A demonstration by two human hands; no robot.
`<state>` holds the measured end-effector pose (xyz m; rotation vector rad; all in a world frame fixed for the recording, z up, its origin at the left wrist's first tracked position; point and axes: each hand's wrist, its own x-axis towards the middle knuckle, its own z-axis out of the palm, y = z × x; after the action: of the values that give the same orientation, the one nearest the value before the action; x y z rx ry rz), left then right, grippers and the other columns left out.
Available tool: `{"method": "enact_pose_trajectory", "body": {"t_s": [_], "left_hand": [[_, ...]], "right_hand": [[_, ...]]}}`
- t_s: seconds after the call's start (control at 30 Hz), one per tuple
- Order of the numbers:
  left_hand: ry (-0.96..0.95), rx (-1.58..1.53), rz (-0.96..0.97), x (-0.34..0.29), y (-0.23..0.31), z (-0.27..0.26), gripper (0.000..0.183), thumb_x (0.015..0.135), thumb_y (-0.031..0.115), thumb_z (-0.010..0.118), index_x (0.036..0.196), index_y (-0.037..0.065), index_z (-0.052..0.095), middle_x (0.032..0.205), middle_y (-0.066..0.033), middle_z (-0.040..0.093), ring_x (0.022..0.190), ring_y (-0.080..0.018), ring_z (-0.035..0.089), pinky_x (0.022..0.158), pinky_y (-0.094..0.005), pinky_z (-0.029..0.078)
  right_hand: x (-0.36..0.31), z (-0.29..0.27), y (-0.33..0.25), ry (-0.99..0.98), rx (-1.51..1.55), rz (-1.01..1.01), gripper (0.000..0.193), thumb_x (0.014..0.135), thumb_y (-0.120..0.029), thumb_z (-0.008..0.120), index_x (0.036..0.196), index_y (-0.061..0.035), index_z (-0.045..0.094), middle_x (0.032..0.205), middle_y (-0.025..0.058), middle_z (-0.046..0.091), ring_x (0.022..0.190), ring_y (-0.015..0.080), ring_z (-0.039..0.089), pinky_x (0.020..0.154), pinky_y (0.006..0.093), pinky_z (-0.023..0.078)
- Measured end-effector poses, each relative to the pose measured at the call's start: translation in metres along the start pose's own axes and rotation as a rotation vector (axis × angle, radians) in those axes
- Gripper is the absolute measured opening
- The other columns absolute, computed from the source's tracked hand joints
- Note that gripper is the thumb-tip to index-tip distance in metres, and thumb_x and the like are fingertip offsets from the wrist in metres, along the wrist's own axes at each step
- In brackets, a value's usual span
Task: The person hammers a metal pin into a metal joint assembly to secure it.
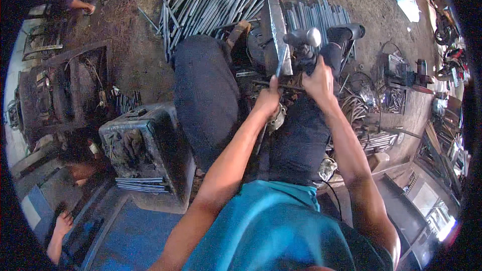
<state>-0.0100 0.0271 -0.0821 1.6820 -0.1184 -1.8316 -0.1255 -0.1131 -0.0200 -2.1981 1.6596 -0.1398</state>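
My left hand point(268, 99) is closed around a thin metal rod point(279, 69), which reaches forward to the near end of a long steel bar point(275, 20) between my knees. To its right, my right hand point(320, 80) grips a hammer point(312, 37) by the handle. The hammer's rounded, shiny head is beside the steel bar, above my right knee. Whether the head touches anything cannot be made out. A large heap of metal rods point(211, 2) lies beyond my left knee. Another pile of rods point(319, 17) lies to the right of the bar.
A grimy box-like container point(150, 155) stands at my left, with several rods point(140, 184) against it. Dark metal equipment point(401, 70) and scrap pieces point(356, 108) are at the right. Another person's bare limb point(63, 223) shows lower left; sandalled feet point(84, 6) appear upper left.
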Motion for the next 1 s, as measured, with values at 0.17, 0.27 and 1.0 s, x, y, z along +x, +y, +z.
{"method": "enact_pose_trajectory", "body": {"t_s": [0.17,0.27,1.0], "left_hand": [[-0.014,-0.045,0.019,0.005,0.014,-0.003,0.069,0.086,0.074,0.027,0.051,0.015,0.031,0.047,0.0033,0.029,0.037,-0.0094,0.027,0.036,-0.0266,0.021],[-0.021,-0.039,-0.037,0.005,0.014,-0.003,0.069,0.086,0.074,0.027,0.051,0.015,0.031,0.047,0.0030,0.029,0.037,-0.0091,0.027,0.036,-0.0266,0.021],[0.044,0.005,-0.013,0.005,0.015,0.012,0.069,0.083,0.077,0.030,0.052,0.016,0.033,0.046,0.0033,0.030,0.035,-0.0101,0.027,0.036,-0.0267,0.021]], "right_hand": [[0.049,-0.096,-0.046,0.181,0.058,-0.247,0.049,0.063,-0.013,0.067,0.108,0.0007,0.054,0.068,0.0220,0.061,0.069,0.0398,0.063,0.063,0.0455,0.051],[0.067,-0.182,-0.078,0.563,0.202,-0.608,0.031,0.064,-0.012,0.067,0.094,-0.0033,0.061,0.070,0.0132,0.065,0.062,0.0276,0.064,0.062,0.0373,0.051],[0.081,-0.275,-0.078,0.813,-0.245,-0.451,0.027,0.076,-0.031,0.074,0.083,-0.0068,0.068,0.068,0.0056,0.066,0.063,0.0133,0.063,0.061,0.0304,0.050]]}}
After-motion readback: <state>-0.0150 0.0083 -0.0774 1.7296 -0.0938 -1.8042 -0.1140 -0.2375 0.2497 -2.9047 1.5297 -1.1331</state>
